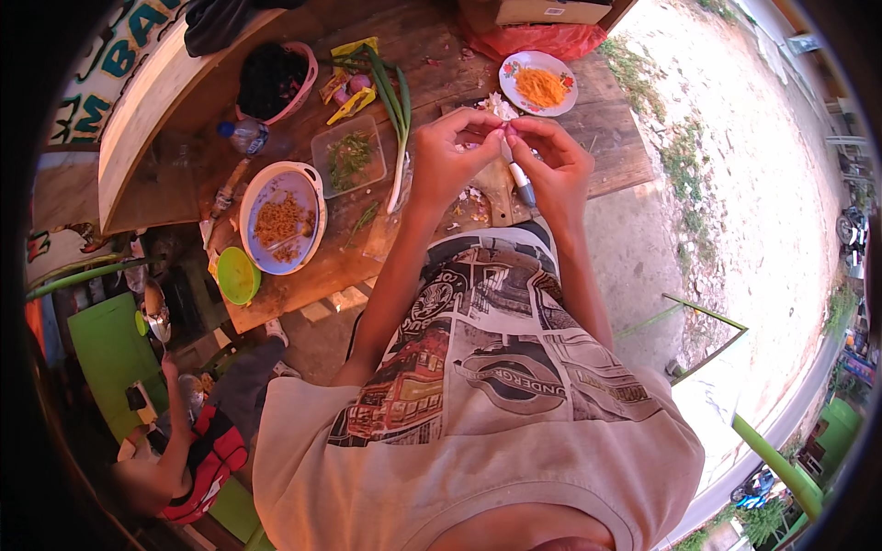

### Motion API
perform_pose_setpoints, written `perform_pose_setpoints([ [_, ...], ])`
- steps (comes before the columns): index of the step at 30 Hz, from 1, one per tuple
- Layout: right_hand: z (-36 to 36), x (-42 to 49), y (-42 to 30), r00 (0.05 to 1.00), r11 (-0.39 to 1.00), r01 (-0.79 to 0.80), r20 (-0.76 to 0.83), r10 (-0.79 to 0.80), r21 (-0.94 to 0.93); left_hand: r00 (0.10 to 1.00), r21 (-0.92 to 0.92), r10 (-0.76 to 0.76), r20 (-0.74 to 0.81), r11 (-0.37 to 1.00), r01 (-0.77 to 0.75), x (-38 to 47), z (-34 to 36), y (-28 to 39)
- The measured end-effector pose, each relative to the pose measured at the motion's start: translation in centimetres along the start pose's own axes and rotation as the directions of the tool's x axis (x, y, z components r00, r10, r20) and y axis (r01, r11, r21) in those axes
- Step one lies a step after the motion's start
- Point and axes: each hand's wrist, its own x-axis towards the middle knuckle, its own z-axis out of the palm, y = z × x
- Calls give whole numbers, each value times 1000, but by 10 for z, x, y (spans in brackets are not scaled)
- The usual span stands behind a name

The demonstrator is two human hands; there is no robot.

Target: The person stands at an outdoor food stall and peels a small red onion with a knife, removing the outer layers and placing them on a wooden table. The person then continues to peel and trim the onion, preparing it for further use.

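Note:
Between the fingertips of both hands is a small reddish-purple shallot (509, 129). My left hand (451, 155) pinches it from the left, and my right hand (557, 160) pinches it from the other side. Below the fingers shows a knife with a white and grey handle (521, 184); my hands partly hide its blade. A wooden cutting board (495, 189) lies under them, with pale peelings around it. Just beyond my fingertips sits a heap of whitish pieces (499, 107). A floral plate (510, 88) of shredded orange food (541, 87) stands beyond my right hand.
On the wooden table (296, 303), left of my hands, are spring onions (396, 117), a clear tub (377, 165) of greens, an oval basin (321, 213), a green bowl (238, 275), a bottle (248, 136) and a pink basket (308, 82). Another person (200, 454) is at lower left.

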Motion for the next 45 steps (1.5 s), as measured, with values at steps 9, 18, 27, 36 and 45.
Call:
perform_pose_setpoints([
  [9, 6, -4, -22, 997, 984, 28, 69, -40, 177, 993, 44, 107, -59, 994, -104, -14, 1, 37],
  [18, 7, -9, -24, 1000, 999, 27, -1, -27, 39, 998, -31, 6, -59, 999, -8, -18, 5, 43],
  [27, 4, -8, -29, 996, 997, -60, 64, 56, 54, 997, -153, -76, -33, 986, 70, -18, 0, 36],
  [36, 5, -8, -27, 998, 1000, 9, 58, -7, -27, 999, 18, -26, -26, 999, 26, -16, -1, 37],
  [45, 11, -8, -26, 999, 984, 38, 15, -36, -172, 996, -60, -72, -55, 996, 69, -15, 2, 25],
])
